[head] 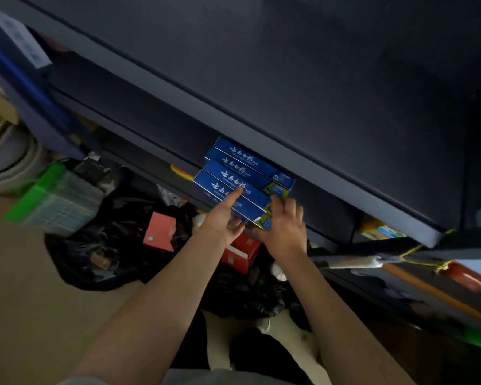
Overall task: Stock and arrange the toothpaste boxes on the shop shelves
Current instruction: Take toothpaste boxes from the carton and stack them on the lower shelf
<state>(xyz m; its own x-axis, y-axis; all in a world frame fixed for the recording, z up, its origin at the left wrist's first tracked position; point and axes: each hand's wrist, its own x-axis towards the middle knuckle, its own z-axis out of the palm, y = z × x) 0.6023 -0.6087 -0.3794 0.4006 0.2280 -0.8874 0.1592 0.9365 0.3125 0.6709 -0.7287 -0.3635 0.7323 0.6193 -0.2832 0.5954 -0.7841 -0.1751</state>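
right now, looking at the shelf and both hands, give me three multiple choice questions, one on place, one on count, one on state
1. Where are the blue toothpaste boxes?
A. on the floor
B. on a shelf under a dark upper shelf
C. in the green crate

2. How many blue box faces show in the row?
A. two
B. four
C. seven

3. What is the left hand doing?
A. pressing one outstretched finger on the nearest box
B. holding a red box
C. hanging idle

Answers:
1 B, the boxes sit at the shelf's front edge.
2 B, four white-lettered faces lie side by side.
3 A, its fingertip touches the front box, while the right hand touches the box ends.
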